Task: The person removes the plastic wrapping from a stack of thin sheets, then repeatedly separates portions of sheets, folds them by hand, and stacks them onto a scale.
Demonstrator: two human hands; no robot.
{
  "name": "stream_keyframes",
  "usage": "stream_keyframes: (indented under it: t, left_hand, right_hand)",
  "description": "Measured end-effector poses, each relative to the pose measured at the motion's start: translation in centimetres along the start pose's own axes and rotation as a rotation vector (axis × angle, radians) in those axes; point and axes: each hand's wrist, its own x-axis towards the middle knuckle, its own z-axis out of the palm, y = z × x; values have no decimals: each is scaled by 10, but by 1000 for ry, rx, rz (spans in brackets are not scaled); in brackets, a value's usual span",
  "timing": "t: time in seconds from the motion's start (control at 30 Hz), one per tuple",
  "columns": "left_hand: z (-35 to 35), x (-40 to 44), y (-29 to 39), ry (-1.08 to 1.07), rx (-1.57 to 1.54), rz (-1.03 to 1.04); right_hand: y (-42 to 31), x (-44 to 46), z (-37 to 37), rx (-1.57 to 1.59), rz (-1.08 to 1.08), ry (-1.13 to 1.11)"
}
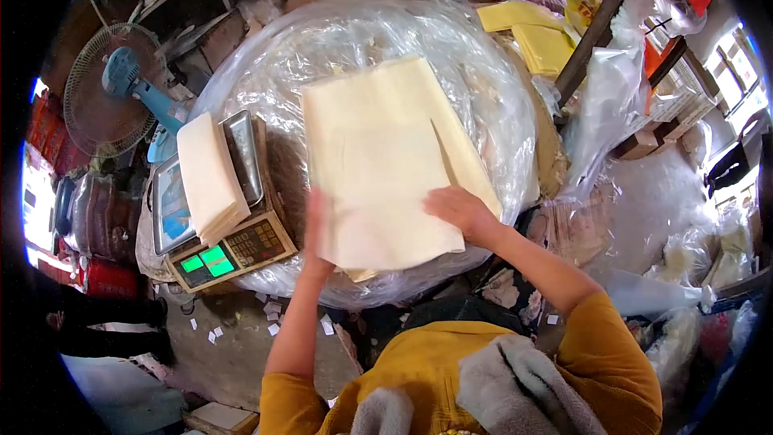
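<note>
Large cream-coloured sheets point(378, 101) lie stacked on a round surface covered with clear plastic film. The upper sheet point(386, 193) is folded over toward me, its near edge reaching the front of the surface. My left hand point(318, 221) is at the left edge of this sheet, smeared by motion, so its fingers cannot be made out. On the right side of the sheet rests my right hand point(460, 211), palm down with fingers stretched over it. A folded stack of cream sheets point(211, 177) sits on the tray of a digital scale point(229, 254) to the left.
Behind the scale stands a blue fan point(137, 84). Yellow folded sheets point(539, 40) lie at the back right, near a dark post point(596, 40) and hanging plastic film point(600, 113). Small white scraps point(274, 328) dot the floor. A person's dark-clothed legs point(113, 326) show at far left.
</note>
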Motion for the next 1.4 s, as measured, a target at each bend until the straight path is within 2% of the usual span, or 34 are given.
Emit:
stream_keyframes:
  t: [0.07,0.13,0.23,0.27,0.3,0.37,0.4,0.5,0.6,0.7,0.8,0.9,0.93,1.03,1.07,1.17,1.33,1.4]
  left_hand:
    - [-4,-14,-2,-391,346,117]
    - [-18,-6,-5,-734,1389,664]
    - [-15,-9,7,-680,1083,441]
    - [-16,-6,0,-565,950,431]
    - [-16,-1,-8,-438,946,277]
    - [-15,8,-27,-184,921,-37]
    - [-15,13,-34,-111,871,53]
    - [9,12,-17,39,783,12]
    - [26,7,5,61,802,2]
    - [48,-3,23,171,1338,298]
    - [23,17,-37,-97,1803,651]
    - [31,10,-25,-256,1685,362]
    - [32,8,-27,-200,1603,449]
    - [30,13,-27,-210,1604,455]
    - [28,17,-25,-241,1656,458]
    - [18,28,-25,-346,1768,477]
    - [13,42,-5,-441,1728,502]
    - [25,37,26,-565,1693,246]
  right_hand:
    - [25,-31,13,145,63,-90]
    - [28,-40,14,283,128,-92]
    - [32,-32,2,432,257,-158]
    - [32,-30,-2,526,399,-162]
    - [42,-28,1,700,537,-154]
    - [41,-13,3,479,886,-67]
    - [36,-7,1,456,900,-44]
    - [40,5,10,354,963,-43]
    - [45,4,20,362,901,24]
    - [43,8,20,333,889,40]
    - [44,10,20,315,883,0]
    - [39,16,15,107,809,-29]
    - [34,20,14,10,779,-41]
    - [10,45,-6,-322,359,-166]
    - [13,45,-5,-262,339,-307]
    - [25,39,0,-365,316,-532]
    - [61,22,-13,-105,178,-466]
    - [61,9,-23,-28,128,-446]
